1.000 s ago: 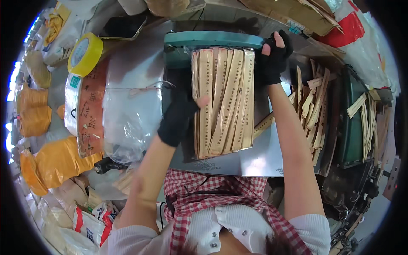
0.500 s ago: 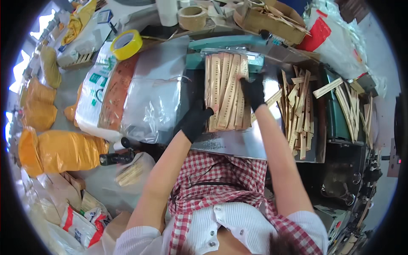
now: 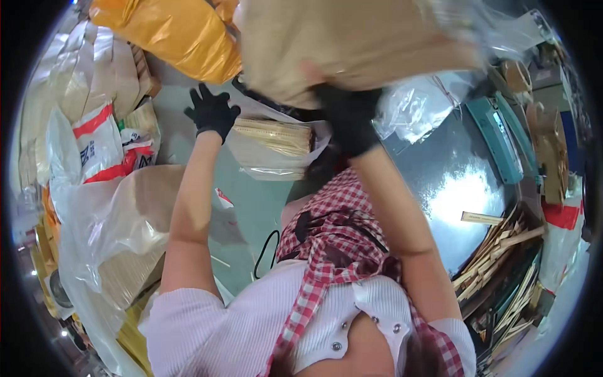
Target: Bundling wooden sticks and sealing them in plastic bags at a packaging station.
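Observation:
My left hand [image 3: 212, 114], in a black fingerless glove, is held out with its fingers spread and nothing in them. Close by it is a clear plastic bag [image 3: 270, 171] holding a bundle of pale wooden strips [image 3: 273, 135]. My right hand [image 3: 352, 119], gloved the same way, grips the near edge of a large brown package [image 3: 352, 44] at the top of the view. The package is blurred by motion, and part of my right hand's fingers is hidden by it. I cannot tell whether it is paper or cardboard.
A yellow-orange plastic sack [image 3: 173, 38] lies beyond my left hand. White and red bags [image 3: 97, 144] and clear-wrapped goods [image 3: 135, 220] sit at left. On the right are a shiny metal worktop [image 3: 427, 176], a teal device [image 3: 496, 138] and a tray of loose wooden strips [image 3: 490, 264].
The view has swung left, away from the worktop. Both hands have left the stack of wooden strips; the left is now spread in the air, and the right has taken hold of the brown package.

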Demonstrator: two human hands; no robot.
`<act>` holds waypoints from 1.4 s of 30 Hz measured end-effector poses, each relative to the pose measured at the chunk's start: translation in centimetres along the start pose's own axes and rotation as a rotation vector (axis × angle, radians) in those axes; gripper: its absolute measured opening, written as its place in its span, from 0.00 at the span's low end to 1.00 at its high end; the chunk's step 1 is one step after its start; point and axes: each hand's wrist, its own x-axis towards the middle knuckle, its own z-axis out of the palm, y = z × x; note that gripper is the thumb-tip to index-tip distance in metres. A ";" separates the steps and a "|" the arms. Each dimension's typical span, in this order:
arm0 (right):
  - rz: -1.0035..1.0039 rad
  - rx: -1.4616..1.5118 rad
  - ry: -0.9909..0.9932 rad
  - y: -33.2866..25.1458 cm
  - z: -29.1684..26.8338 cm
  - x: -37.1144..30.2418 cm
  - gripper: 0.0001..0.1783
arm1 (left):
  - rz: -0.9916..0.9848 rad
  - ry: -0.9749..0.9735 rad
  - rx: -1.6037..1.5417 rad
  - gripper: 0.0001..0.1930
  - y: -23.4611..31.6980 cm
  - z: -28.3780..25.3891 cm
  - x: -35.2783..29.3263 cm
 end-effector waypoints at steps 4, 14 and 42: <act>-0.190 0.003 -0.630 4.7 9.8 -6.0 0.38 | 0.475 0.093 -0.100 0.24 -7.9 11.6 1.3; -0.269 -0.481 -1.038 13.3 12.2 -12.7 0.29 | -0.157 -0.423 -1.494 0.32 -11.7 14.8 -5.4; 0.458 0.366 0.419 0.4 -22.8 -4.2 0.02 | 0.826 0.480 -1.432 0.38 21.6 -18.2 -6.0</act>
